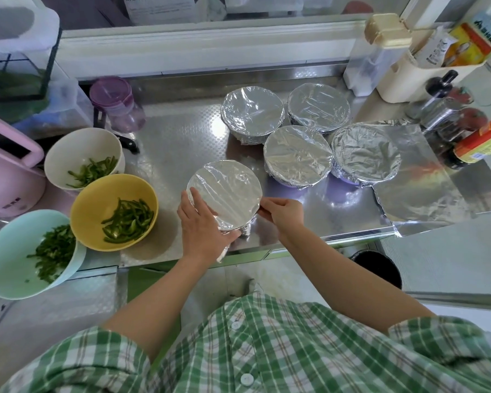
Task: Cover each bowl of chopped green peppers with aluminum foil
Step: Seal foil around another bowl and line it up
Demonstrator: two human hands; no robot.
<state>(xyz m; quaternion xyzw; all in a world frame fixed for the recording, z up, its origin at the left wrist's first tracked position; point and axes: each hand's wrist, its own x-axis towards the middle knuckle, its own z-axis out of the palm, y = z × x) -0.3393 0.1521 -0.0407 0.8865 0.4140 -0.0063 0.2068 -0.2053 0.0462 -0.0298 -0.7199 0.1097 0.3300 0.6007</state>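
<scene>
Head view: my left hand [203,225] curls round the foil-covered bowl [224,191], just right of the yellow bowl [82,205]. My right hand [281,212] seemingly pinches its foil [255,206] at the rim; overpulling could tear it.

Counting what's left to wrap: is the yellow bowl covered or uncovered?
Uncovered. Nothing lies over the yellow bowl; the chopped green peppers inside show plainly.
</scene>
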